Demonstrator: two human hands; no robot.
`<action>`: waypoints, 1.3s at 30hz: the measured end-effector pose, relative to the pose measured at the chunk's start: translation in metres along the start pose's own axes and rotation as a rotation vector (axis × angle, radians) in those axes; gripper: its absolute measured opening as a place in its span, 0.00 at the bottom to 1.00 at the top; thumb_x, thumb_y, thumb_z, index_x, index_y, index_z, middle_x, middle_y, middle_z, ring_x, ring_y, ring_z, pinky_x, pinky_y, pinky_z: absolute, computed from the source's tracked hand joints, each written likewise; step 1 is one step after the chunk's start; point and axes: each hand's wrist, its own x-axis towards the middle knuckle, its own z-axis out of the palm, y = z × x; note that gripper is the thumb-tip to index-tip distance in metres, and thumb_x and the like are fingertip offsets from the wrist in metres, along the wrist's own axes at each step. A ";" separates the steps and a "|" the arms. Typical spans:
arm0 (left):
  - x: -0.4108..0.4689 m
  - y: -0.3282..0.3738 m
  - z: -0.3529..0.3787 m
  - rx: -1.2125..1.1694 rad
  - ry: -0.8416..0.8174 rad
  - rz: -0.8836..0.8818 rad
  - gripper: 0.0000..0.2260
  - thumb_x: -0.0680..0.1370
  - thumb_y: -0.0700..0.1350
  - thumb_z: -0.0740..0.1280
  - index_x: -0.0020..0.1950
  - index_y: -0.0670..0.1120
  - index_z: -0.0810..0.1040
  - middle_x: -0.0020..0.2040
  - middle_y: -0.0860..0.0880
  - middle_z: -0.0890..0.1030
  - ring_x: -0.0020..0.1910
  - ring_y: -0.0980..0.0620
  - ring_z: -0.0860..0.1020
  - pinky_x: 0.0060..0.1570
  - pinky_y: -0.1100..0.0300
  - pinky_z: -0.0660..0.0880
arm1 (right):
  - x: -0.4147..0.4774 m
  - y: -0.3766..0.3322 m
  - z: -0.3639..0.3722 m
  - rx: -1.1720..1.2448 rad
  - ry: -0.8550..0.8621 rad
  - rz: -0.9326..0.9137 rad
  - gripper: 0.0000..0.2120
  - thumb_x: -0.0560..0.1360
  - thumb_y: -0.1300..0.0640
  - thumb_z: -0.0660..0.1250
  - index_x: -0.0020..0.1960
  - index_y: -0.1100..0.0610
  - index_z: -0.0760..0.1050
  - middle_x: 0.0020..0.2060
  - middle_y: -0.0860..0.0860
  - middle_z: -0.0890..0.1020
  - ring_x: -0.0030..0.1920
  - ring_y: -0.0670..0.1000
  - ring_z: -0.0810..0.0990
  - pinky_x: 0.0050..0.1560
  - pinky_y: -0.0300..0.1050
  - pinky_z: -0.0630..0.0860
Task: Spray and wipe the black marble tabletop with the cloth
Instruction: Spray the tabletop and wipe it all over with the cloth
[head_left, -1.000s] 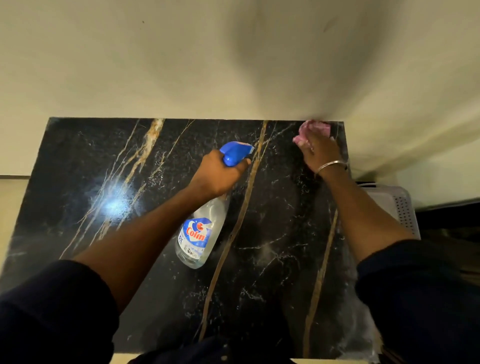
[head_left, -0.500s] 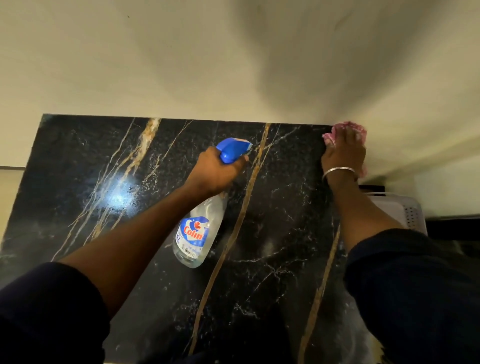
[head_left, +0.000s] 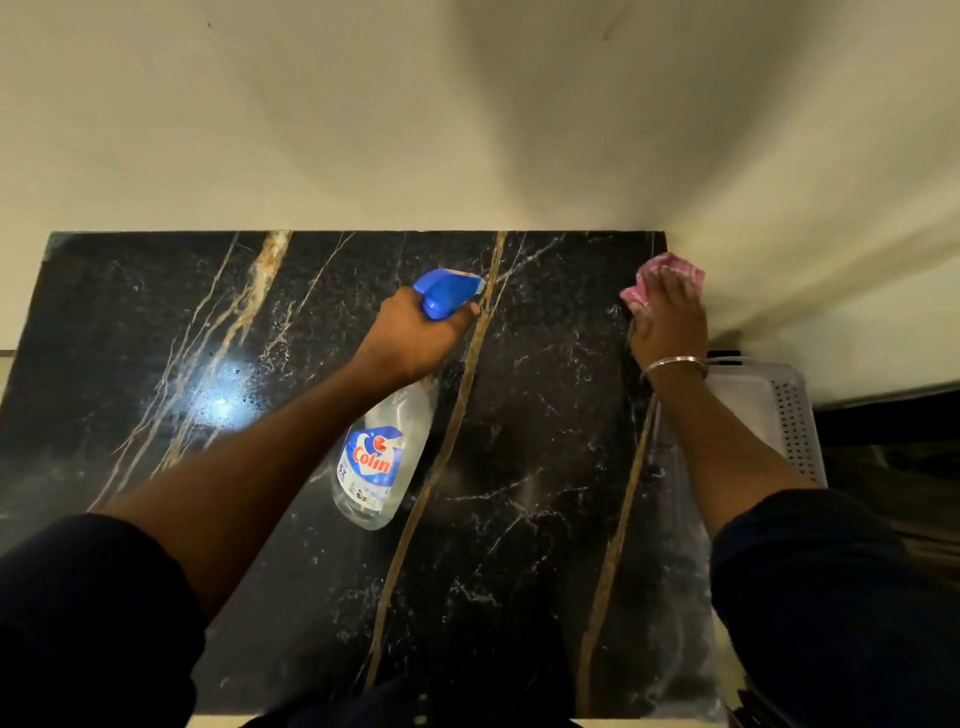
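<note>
From my station I judge the job to be in its early part. My right hand (head_left: 670, 327) lies flat, fingers together, pressing the pink cloth (head_left: 681, 268) onto the black marble surface (head_left: 519, 545). The cloth sits well to the right of the bottle (head_left: 382, 452), level with its blue head and close to the wall (head_left: 363, 130). Only that patch looks as if it is being wiped. Everything left of the bottle and nearer to me than the bottle seems to be waiting for the cloth. A bright glare left of the bottle and pale smears to its right keep me from telling wet stone from dry.

My left hand (head_left: 415, 338) is wrapped round the bottle's neck, just under the trigger. The bottle's long axis runs on a slant, with the clear base toward me and slightly left and the nozzle pointing away from me and rightward, toward the cloth. I cannot tell whether its base touches the stone. A white basket (head_left: 774, 410) stands far to the right of the bottle, beyond my right wrist.
</note>
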 end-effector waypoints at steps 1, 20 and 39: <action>-0.002 0.001 0.002 0.000 -0.003 0.006 0.10 0.78 0.48 0.67 0.53 0.42 0.76 0.42 0.39 0.80 0.37 0.51 0.77 0.39 0.62 0.76 | -0.009 0.003 0.001 -0.009 0.013 0.034 0.25 0.80 0.56 0.58 0.77 0.55 0.60 0.76 0.57 0.64 0.76 0.62 0.60 0.75 0.61 0.59; -0.042 0.016 0.022 0.002 -0.012 0.052 0.11 0.79 0.48 0.67 0.54 0.42 0.76 0.44 0.38 0.81 0.42 0.44 0.80 0.44 0.57 0.77 | -0.105 -0.005 0.012 0.039 -0.003 0.024 0.26 0.80 0.55 0.60 0.77 0.54 0.62 0.76 0.54 0.64 0.77 0.60 0.58 0.78 0.59 0.51; -0.077 0.020 0.028 -0.014 -0.009 0.085 0.09 0.79 0.48 0.67 0.52 0.43 0.76 0.38 0.46 0.78 0.34 0.55 0.76 0.37 0.66 0.74 | -0.190 -0.045 0.024 -0.035 -0.065 -0.203 0.30 0.77 0.56 0.67 0.77 0.55 0.63 0.76 0.56 0.65 0.77 0.61 0.60 0.74 0.66 0.57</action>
